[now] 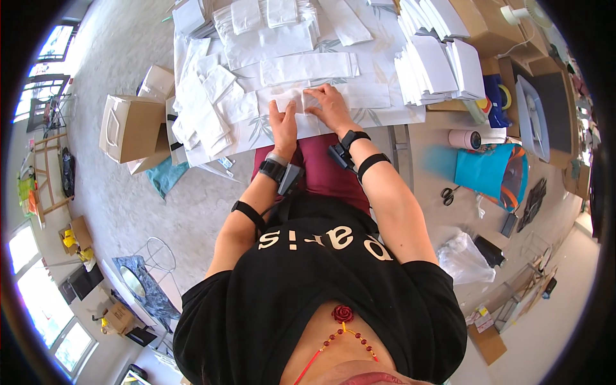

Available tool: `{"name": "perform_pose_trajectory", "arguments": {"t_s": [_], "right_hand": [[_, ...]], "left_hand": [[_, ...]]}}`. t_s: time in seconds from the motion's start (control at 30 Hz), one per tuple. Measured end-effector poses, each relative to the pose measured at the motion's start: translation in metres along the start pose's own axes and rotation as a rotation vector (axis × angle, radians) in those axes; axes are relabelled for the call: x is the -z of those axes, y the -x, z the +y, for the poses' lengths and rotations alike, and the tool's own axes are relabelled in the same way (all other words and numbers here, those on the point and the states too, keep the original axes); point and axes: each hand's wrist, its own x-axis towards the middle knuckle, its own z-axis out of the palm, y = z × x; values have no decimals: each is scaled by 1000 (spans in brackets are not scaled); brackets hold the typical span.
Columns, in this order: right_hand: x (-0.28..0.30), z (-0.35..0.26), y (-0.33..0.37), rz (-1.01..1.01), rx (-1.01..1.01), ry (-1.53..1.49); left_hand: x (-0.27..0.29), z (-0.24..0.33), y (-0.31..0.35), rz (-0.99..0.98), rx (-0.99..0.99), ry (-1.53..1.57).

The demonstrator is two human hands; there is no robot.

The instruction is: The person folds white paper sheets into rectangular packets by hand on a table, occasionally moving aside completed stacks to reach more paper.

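A long white strip [369, 95], thin like paper or film, lies flat along the near side of the table. At its left part, the fingers of my left hand [283, 127] are curled onto it, thumb and forefinger at the edge of a small folded piece. My right hand [330, 108] pinches the strip just to the right, its thumb and forefinger close together. The two hands are a short gap apart. Another white strip [308, 68] lies beyond them. To the left of my left hand is a loose heap of folded white pieces [206, 96].
Stacks of white folded sheets [436, 67] stand at the table's right. More flat white pieces [266, 42] lie at the far side. Cardboard boxes [131, 125] sit on the floor at left. On the right are a blue bag [481, 173], a pink cylinder [463, 139] and scissors [448, 195].
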Motion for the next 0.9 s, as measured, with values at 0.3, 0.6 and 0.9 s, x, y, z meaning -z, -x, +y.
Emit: {"name": "perform_pose_trajectory", "arguments": {"t_s": [0.3,0.6,0.9], "right_hand": [[-1,-1,0,-7,-27,36],[2,-1,-1,-32,-15,46],[39,36,23,37,-462,-654]], "left_hand": [[-16,-20,-7,-87,-94,-110],[-23,-26,-7,-81,-3,-235],[-41,-16,11,-213,-367,-697]]}}
